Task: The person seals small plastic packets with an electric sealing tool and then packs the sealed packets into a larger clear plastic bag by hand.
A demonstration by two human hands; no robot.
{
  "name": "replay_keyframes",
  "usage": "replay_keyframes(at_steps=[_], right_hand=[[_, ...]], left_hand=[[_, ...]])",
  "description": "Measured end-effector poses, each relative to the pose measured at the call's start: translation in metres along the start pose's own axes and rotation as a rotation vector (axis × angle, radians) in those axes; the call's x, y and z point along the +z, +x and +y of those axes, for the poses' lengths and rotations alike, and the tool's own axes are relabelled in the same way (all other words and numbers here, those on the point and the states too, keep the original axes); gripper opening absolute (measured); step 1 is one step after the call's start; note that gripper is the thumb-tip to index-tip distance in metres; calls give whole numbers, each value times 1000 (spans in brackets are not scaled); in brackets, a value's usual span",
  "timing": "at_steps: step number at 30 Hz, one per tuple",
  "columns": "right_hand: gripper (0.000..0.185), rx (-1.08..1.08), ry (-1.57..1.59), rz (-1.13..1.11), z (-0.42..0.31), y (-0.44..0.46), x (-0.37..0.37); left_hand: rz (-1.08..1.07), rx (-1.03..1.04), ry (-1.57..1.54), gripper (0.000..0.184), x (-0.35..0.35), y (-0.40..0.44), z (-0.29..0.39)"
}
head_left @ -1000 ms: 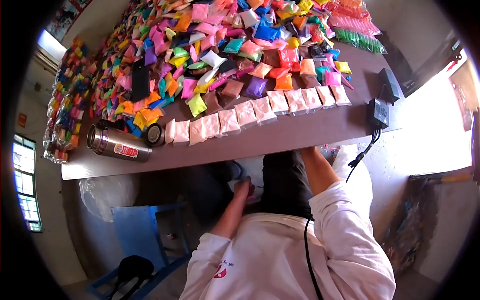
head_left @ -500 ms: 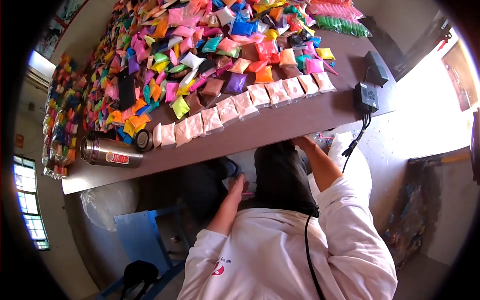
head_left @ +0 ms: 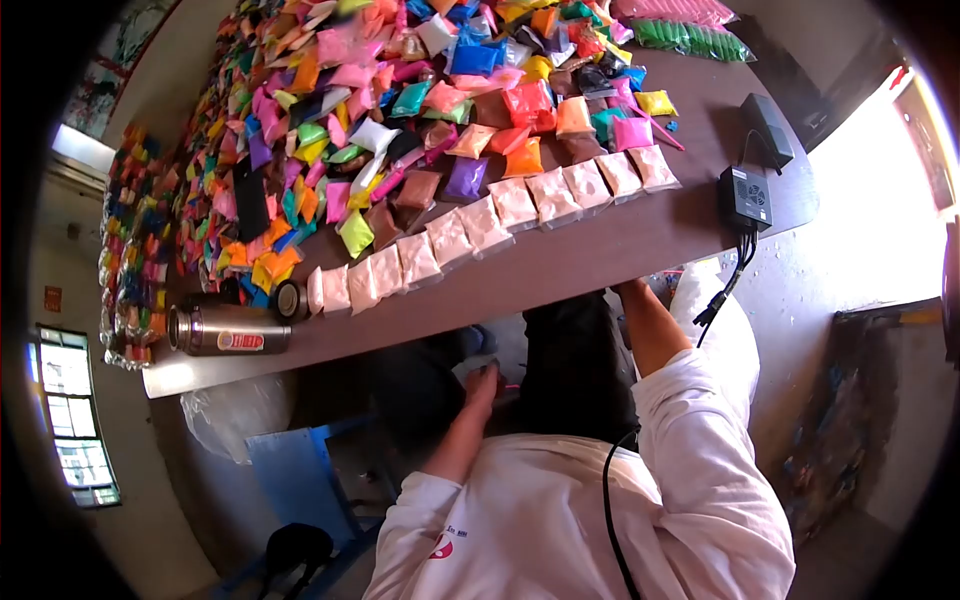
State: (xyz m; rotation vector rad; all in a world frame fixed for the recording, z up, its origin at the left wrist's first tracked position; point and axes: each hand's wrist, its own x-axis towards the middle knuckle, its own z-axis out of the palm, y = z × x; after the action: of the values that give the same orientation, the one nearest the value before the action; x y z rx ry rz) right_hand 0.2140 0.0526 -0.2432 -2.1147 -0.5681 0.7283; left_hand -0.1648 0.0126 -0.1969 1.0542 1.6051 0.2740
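Note:
My left hand (head_left: 482,382) hangs below the table's front edge, beside my dark-trousered leg. Its fingers are too small and dim to read, and a small pink thing shows just past it. My right hand (head_left: 630,290) is at the underside of the table edge on the other side of my legs, its fingers mostly hidden. Nearest on the tabletop above both is a curved row of pale pink packets (head_left: 449,240), flat and clear-wrapped. Behind them spreads a large heap of small, brightly coloured packets (head_left: 345,135).
A steel flask (head_left: 215,331) lies on its side at the table's left front, with a round lid (head_left: 289,299) by it. A black box with cables (head_left: 747,198) sits at the right edge. A blue chair (head_left: 300,485) stands lower left. White bulky material (head_left: 722,320) is right of my legs.
The view has shifted a little, so the table and packets appear slightly lower and farther right. Both hands stay below the table edge, and the packet row looks unchanged.

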Motion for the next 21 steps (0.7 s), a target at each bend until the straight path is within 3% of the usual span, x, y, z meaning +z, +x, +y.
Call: replay_keyframes(at_steps=[4,5,6,8,9,10,14,21], right_hand=[[22,114,-80,-1,27,9,-9],[22,144,-104,-3,35,13,-12],[22,176,-126,-9,41,17,-15],[22,228,-163,-29,54,27,-19],[22,253,-179,-42,57,31,-22],[22,271,-199,-59,62,37,-21],[22,339,-272,-123,85,51,-5],[23,421,-347,-223,125,31,50]], left_hand=[[-67,-69,116,42,9,38,-44],[-84,-66,110,43,15,46,-44],[-74,-98,224,42,16,16,3],[-193,-125,386,37,14,38,-8],[-317,166,856,30,7,95,-92],[-305,519,1308,23,0,144,-161],[-483,316,1249,22,19,76,-68],[-554,260,1273,22,24,59,-44]])
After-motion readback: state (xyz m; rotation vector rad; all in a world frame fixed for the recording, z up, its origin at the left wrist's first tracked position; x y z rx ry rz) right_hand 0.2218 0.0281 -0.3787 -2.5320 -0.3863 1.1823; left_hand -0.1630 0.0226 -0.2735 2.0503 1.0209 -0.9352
